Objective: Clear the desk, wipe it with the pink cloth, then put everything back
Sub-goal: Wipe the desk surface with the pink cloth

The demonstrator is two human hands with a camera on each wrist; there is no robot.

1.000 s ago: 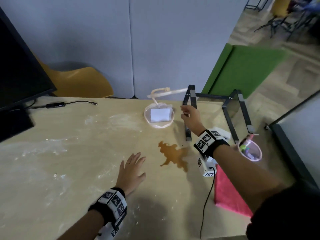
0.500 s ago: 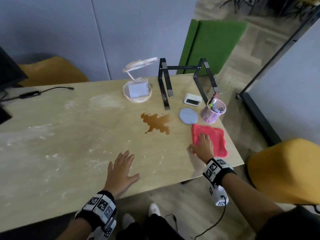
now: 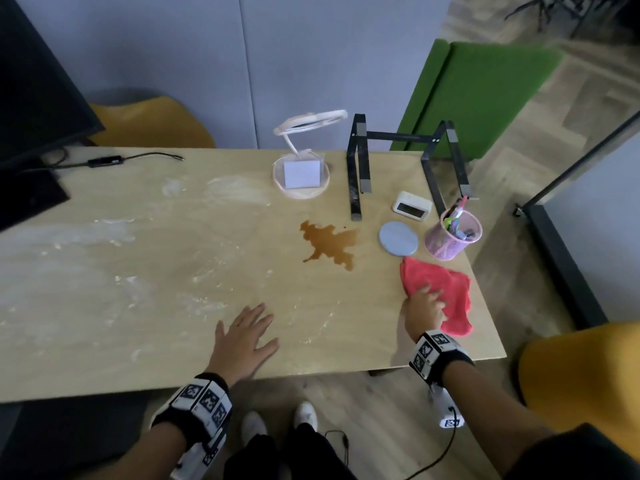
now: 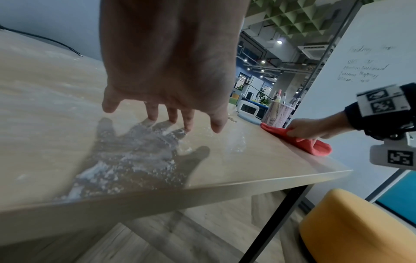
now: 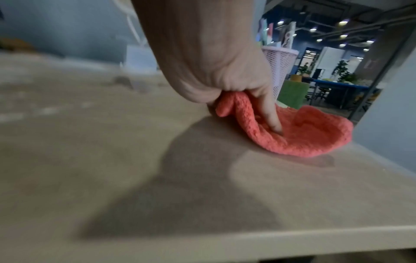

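- A pale wooden desk (image 3: 138,271) stands against grey partition panels, smeared with white powdery streaks and marked by a brown spill (image 3: 329,242) near its middle.
- My right hand (image 3: 424,306) grips the pink cloth (image 3: 446,289) near the desk's right front corner — fingers curled into the bunched fabric, one fingertip pressed down into a fold, as the right wrist view shows.
- The cloth lies partly on the desk, one edge trailing toward the front rim.
- My left hand (image 3: 244,336) lies spread near the front edge, fingers straight and holding nothing; the left wrist view shows the fingertips at the surface over a patch of white residue.
- Just behind the cloth stand a pink mesh pen cup (image 3: 452,235) with pens in it and a round grey-blue coaster (image 3: 398,238), side by side.
- Behind those sits a small white clock (image 3: 412,206), between the legs of a black laptop stand (image 3: 356,168).
- To the left of the stand — a white ring lamp (image 3: 301,174) on a round base, with a small white card propped on it.
- A dark monitor (image 3: 31,98) occupies the far left corner, a cable (image 3: 114,160) running along the back edge.
- Yellow chairs (image 3: 581,375) stand at the right and behind the desk.
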